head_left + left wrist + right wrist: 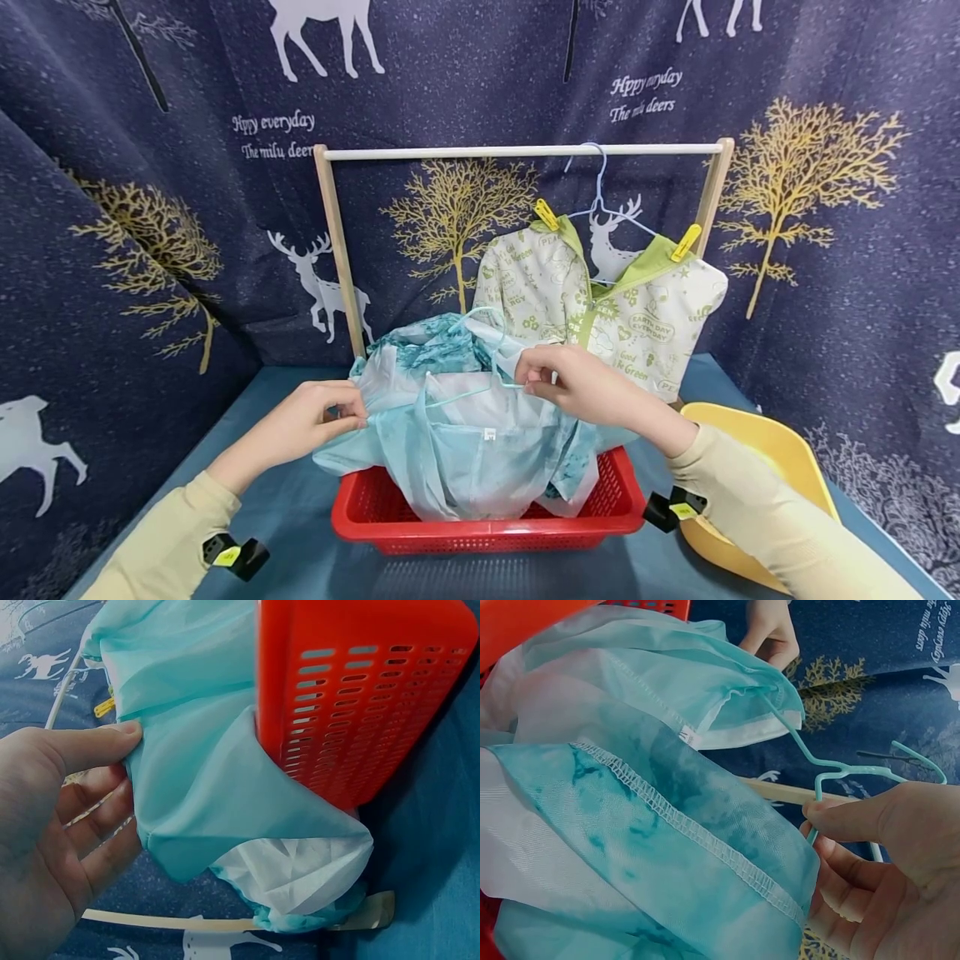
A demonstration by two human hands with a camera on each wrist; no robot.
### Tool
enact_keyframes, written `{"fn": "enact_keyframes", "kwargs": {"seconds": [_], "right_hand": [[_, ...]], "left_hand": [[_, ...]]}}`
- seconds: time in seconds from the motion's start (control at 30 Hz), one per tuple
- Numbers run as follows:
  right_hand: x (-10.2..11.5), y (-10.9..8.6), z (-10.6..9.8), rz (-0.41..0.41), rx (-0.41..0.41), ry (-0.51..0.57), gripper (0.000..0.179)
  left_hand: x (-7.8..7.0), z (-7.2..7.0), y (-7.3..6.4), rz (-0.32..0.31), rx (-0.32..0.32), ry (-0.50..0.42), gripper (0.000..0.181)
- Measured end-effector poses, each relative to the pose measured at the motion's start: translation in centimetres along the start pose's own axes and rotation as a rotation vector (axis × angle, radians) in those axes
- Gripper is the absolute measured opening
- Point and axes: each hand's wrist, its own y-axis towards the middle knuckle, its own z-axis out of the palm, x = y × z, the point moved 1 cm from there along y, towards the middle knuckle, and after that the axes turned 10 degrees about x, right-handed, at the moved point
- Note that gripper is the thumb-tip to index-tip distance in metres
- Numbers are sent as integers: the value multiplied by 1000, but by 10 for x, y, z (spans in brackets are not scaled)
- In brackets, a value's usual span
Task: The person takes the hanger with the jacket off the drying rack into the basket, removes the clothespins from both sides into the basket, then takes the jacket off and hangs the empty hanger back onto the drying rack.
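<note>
A light turquoise-and-white garment (468, 475) with a tie-dye pattern lies bunched over the red basket (487, 531). My left hand (311, 419) pinches its left shoulder edge between thumb and fingers; the left wrist view shows the thumb on the turquoise cloth (195, 765). A thin mint-green hanger (832, 766) has one arm inside the garment's neckline, its hook standing upward. My right hand (577, 383) pinches the hanger near the other arm, beside the garment's right side. In the right wrist view, a small white label (689, 736) shows inside the collar.
Behind the basket stands a clothes rack with a white bar (450, 153). A white-and-green printed jacket (517, 279) hangs there on a blue hanger (600, 183), with yellow clips (686, 242) at its shoulders. A yellow basin (806, 467) sits at the right, beneath my right forearm.
</note>
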Motion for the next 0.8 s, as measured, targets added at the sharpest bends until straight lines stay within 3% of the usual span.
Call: {"fn": "enact_keyframes", "kwargs": {"seconds": [0.8], "right_hand": [[-16,-13,-11,32,-42,-6,16]], "left_hand": [[4,-1,-2,25,-29,-11,23]]}}
